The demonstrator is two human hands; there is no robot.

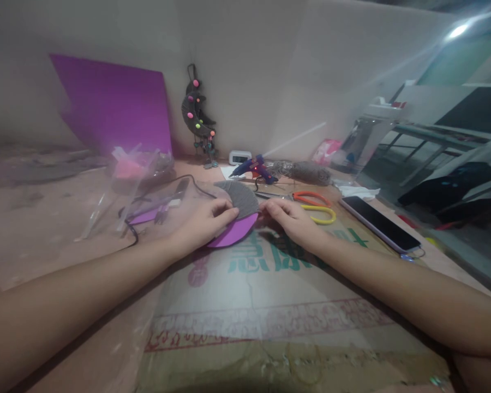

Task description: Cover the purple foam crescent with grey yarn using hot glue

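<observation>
A purple card crescent (235, 231), partly wound with grey yarn (242, 198), is held a little above the cardboard sheet. My left hand (208, 222) is closed on its left side, thumb resting over the yarn and fingers hidden beneath. At the crescent's right tip, my right hand (289, 216) makes a pinch with thumb and forefinger. What lies in that pinch is too small to make out; it may touch the crescent's edge. Just beyond the right hand lie scissors (313, 198) with one orange and one yellow handle.
A blue glue gun (256, 167) with a glue stick stands behind, near a grey yarn bundle (306, 172) and a small white clock (240, 158). A decorated moon hanging (198, 114) and purple card (114, 103) lean on the wall. A phone (380, 224) lies right, plastic bags (131, 169) left.
</observation>
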